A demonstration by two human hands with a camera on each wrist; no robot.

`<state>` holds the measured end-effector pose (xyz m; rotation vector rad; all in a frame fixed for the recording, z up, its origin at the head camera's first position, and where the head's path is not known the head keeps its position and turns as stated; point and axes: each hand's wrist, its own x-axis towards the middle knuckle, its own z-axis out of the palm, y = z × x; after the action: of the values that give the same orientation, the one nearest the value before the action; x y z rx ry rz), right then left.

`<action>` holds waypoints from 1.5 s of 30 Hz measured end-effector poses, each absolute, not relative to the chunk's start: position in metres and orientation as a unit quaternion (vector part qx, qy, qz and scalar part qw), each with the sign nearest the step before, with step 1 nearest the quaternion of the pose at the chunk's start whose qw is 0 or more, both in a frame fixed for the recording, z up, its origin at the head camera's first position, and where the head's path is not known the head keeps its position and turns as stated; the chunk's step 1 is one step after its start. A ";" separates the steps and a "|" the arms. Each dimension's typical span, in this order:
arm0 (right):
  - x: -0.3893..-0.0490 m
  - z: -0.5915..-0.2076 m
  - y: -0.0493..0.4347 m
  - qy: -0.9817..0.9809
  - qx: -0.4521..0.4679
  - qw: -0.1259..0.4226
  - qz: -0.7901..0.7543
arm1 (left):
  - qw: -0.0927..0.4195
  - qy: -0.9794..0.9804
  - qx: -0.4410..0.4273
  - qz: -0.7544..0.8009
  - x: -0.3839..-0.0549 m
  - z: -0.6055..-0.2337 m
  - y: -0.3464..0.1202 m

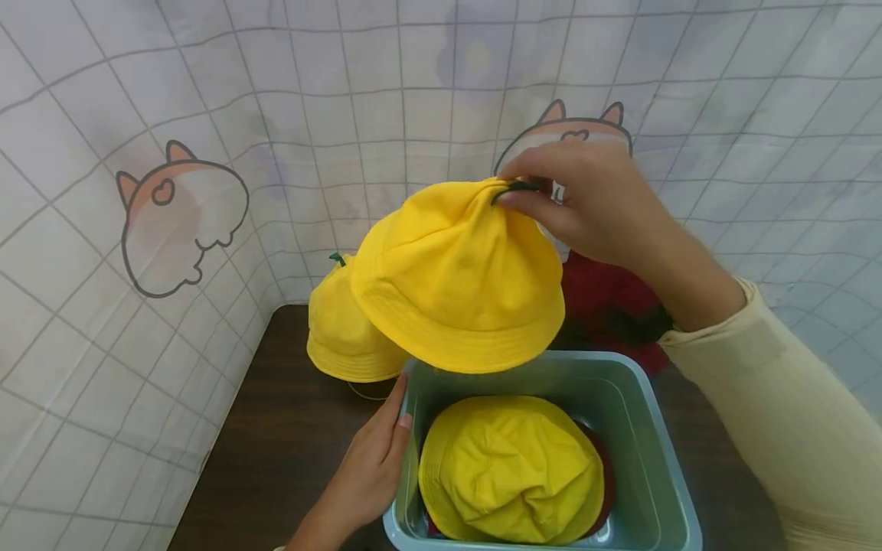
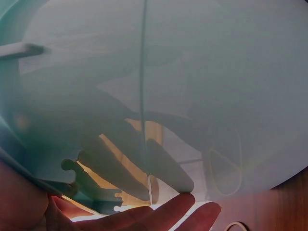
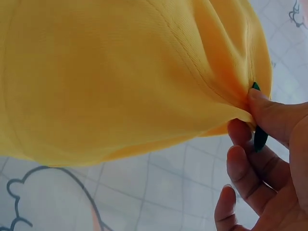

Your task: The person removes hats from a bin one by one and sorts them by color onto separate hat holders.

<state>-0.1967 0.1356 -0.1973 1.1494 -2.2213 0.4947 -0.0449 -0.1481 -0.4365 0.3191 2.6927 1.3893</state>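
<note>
A yellow bucket hat [image 1: 462, 283] hangs in the air above the bin, brim down and slightly tilted. My right hand [image 1: 586, 191] pinches its crown by the green leaf-shaped tab [image 3: 260, 138] between thumb and fingers. My left hand [image 1: 368, 467] rests along the left side of the blue-green plastic bin [image 1: 637, 428]. Its fingers [image 2: 163, 211] lie fairly straight against the outer wall, and the thumb touches the rim. Inside the bin lies another yellow hat [image 1: 513, 474], crumpled, over something dark red that is mostly hidden.
Behind the bin's left corner, a yellow hat [image 1: 354, 329] with a green tab sits on a stand with a wire ring base. A dark red item [image 1: 602, 298] stands behind my right forearm. Dark wood tabletop [image 1: 276, 428] and a grid-patterned curtain [image 1: 372, 99] surround these.
</note>
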 end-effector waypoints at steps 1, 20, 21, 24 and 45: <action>-0.201 -0.197 0.132 -0.831 0.431 0.296 0.188 | 0.049 0.881 0.104 0.458 -0.045 -0.437 -0.148; -0.270 -0.199 0.056 -0.881 0.355 0.229 0.212 | 0.060 0.877 0.102 0.465 -0.045 -0.436 -0.147; -0.273 -0.200 0.052 -0.883 0.355 0.223 0.209 | 0.060 0.878 0.103 0.464 -0.045 -0.436 -0.148; -0.278 -0.205 0.038 -0.890 0.355 0.205 0.199 | 0.065 0.877 0.100 0.465 -0.046 -0.437 -0.148; -0.271 -0.267 -0.031 -0.912 0.373 0.127 0.110 | 0.063 0.877 0.097 0.466 -0.044 -0.437 -0.149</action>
<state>-0.2712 -0.0306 -0.2666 1.0872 -2.6558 0.3188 -0.0438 -0.1494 -0.4367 0.2924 2.6507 1.4089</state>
